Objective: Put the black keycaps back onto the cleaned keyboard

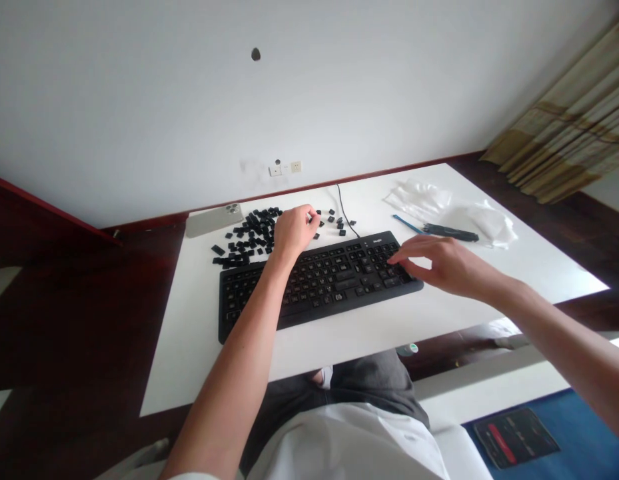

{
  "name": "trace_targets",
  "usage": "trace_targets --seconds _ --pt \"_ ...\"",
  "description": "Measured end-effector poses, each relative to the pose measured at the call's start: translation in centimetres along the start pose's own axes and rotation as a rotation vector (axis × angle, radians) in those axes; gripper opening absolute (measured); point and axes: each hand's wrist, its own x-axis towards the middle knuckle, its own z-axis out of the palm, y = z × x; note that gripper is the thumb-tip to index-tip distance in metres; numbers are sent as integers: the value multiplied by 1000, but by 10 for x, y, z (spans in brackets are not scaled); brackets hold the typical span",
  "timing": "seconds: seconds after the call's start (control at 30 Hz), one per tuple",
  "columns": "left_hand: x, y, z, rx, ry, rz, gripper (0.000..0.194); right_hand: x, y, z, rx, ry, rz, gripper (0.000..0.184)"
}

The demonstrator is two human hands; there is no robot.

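White tabletop (189,347) carries a long black keyboard (319,273), pale-lettered near its far right corner. Over its right end, the right hand (442,261) has bent fingers, thumb near forefinger; beyond its middle, the left hand (292,231) curls inward. Whether either pinches anything, I cannot tell. Behind its left half scatter black keycaps (259,230); beyond its right end, crumpled plastic bags (424,197), contents indistinct.

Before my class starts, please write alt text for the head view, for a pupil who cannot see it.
A person's right hand is at the number pad of a black keyboard on a white table, and the left hand is by loose black keycaps behind the keyboard. A phone and crumpled plastic also lie there.
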Motion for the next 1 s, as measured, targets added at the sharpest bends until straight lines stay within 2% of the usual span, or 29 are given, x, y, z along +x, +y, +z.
trace_targets --seconds 0.1,0.17,0.33,0.43,0.5,0.63,0.83,1.0 --pt "0 -6 -3 87 40 -67 20 31 12 -2 65 113 39 28" --pt "0 -10 -4 126 44 -58 21 60 19 0 82 134 34 27" --pt "-2 -12 0 178 -20 83 23 145 36 20 70 131 -65 27" --pt "-3 -9 3 194 -101 160 26 175 39 40 64 134 -125 23" --pt "-3 -8 5 217 -136 178 27 181 37 55 64 161 -138 22" --pt "-3 -6 7 253 -140 172 26 171 39 73 79 203 -156 25" --pt "-4 -2 8 239 -127 133 11 166 62 73 30 209 -132 36" --pt "-3 -1 9 231 -82 53 16 173 69 77 42 131 -205 40"
